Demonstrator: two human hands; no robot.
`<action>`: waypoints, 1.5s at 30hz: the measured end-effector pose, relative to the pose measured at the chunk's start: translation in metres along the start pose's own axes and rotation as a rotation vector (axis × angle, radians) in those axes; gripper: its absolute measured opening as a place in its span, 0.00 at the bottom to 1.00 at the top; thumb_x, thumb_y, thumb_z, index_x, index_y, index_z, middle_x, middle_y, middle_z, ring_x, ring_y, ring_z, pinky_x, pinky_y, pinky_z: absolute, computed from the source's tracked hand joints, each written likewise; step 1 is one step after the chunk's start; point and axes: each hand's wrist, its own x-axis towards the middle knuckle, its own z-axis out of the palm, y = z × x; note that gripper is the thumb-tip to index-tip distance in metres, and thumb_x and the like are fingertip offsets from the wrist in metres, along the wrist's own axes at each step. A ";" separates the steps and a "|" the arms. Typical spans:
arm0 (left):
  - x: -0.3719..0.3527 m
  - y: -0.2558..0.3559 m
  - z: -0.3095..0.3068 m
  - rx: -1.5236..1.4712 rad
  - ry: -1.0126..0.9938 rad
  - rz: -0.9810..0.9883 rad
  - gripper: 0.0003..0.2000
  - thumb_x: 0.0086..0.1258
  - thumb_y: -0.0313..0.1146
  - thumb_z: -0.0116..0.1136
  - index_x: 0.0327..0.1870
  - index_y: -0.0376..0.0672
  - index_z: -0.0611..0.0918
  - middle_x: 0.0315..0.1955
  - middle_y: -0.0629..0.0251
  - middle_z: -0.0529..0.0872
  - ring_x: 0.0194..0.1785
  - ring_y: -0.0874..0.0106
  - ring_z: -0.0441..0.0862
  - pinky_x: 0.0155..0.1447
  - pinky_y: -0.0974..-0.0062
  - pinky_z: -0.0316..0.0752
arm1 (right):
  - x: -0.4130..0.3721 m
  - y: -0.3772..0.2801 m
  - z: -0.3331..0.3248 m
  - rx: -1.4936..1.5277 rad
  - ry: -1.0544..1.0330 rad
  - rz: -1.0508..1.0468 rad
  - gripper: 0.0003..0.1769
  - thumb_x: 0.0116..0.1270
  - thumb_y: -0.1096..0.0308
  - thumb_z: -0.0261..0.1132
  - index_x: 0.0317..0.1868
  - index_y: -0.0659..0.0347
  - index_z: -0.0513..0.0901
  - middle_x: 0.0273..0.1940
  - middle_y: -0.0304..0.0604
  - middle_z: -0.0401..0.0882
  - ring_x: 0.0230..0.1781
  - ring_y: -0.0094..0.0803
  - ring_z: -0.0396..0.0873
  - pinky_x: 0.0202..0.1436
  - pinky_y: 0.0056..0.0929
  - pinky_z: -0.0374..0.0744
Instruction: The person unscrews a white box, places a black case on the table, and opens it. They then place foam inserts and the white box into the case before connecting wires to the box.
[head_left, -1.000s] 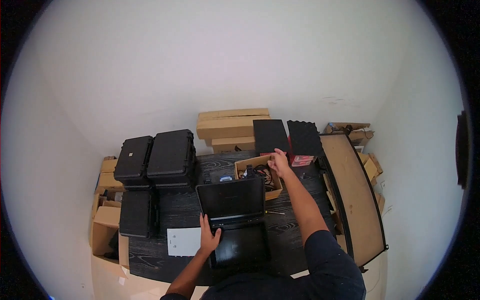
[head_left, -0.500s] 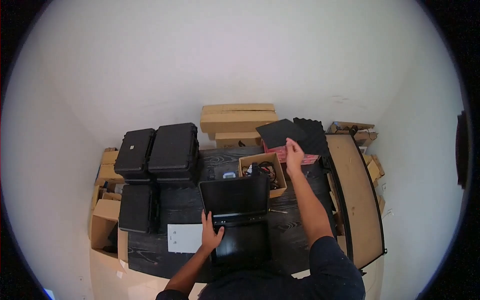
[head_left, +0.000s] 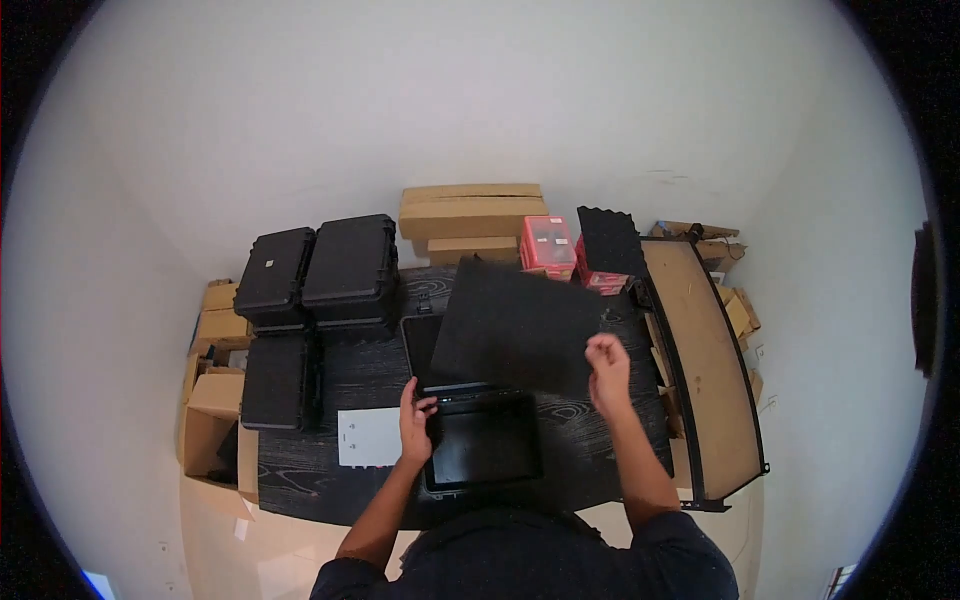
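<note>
Over the open case (head_left: 485, 455), right hand (head_left: 608, 372) pinches a foam sheet (head_left: 515, 325), left hand (head_left: 415, 425) grips the rim.

A foam sheet (head_left: 515, 325) hangs over the open case (head_left: 480, 455), paper (head_left: 368, 437) to its left, closed cases (head_left: 320, 270) behind on the left.

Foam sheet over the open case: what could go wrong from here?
The foam sheet is pinched near one corner by the right hand alone, so it may sag or slip. It hides most of the raised lid of the open case, so its far edge could catch there unseen. The left hand rests at the hinge side, where fingers could get trapped under the sheet.
</note>
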 end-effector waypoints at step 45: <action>-0.055 -0.035 0.006 1.709 -0.848 0.129 0.36 0.61 0.55 0.73 0.70 0.50 0.79 0.71 0.60 0.76 0.69 0.60 0.78 0.81 0.28 0.42 | 0.120 0.162 -0.093 -0.526 0.274 -0.213 0.11 0.78 0.60 0.66 0.49 0.59 0.86 0.39 0.38 0.85 0.37 0.29 0.82 0.42 0.30 0.80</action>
